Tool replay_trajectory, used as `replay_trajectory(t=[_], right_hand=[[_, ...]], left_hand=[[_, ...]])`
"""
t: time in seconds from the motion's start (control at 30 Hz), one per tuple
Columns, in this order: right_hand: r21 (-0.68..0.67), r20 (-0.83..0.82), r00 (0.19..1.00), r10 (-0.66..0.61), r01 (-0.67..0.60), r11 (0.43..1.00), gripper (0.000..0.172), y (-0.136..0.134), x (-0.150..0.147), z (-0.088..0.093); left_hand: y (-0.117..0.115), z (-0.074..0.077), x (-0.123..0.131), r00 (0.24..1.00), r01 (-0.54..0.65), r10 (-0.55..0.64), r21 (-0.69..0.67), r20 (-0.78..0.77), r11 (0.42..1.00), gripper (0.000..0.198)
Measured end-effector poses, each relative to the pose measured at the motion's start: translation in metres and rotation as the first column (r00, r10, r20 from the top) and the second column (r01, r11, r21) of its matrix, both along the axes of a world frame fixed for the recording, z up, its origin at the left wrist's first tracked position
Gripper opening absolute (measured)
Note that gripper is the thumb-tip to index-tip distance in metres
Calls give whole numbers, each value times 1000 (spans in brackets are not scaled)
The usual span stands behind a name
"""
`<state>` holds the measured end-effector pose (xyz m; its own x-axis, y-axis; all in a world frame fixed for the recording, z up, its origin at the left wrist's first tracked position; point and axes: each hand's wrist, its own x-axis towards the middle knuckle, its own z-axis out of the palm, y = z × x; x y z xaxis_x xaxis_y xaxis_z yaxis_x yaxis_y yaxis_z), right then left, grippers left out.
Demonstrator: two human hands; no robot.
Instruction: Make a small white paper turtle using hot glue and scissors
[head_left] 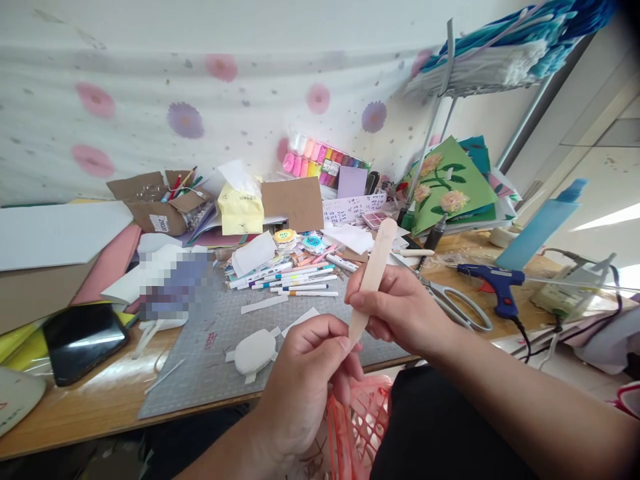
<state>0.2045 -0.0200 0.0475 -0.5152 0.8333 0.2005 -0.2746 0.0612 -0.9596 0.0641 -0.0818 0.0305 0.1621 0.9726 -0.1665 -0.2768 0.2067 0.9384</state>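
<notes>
A flat wooden craft stick with a rounded top end leans up to the right between my two hands. My left hand pinches its lower end between thumb and fingers. Higher up, my right hand grips the same stick, thumb across its face. Both hands are in the air over the front edge of the grey cutting mat. On the mat, left of my hands, lies a white oval padded piece with small tabs sticking out. White paper strips lie behind it.
Several markers are piled behind my hands. To the right are scissors, a blue glue gun with its cord, and a blue bottle. A black phone lies left. A pink basket stands below the table edge.
</notes>
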Motion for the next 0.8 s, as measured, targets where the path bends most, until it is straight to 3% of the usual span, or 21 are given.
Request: replay_trajectory(t=[0.13,0.33,0.8], right_hand=[[105,140,988,-62,47,993,8,-7,-2,5],[150,241,965,-103,68,986,8,-6,-4,6],[100,222,972,-76,55,993,12,-5,0,2]], left_hand=[[1,-2,3,998,-57,57,-77,7,995,9],[1,-4,5,992,-59,75,-143,106,988,5],[-2,-9,-3,976,26,14,-181,217,983,8]])
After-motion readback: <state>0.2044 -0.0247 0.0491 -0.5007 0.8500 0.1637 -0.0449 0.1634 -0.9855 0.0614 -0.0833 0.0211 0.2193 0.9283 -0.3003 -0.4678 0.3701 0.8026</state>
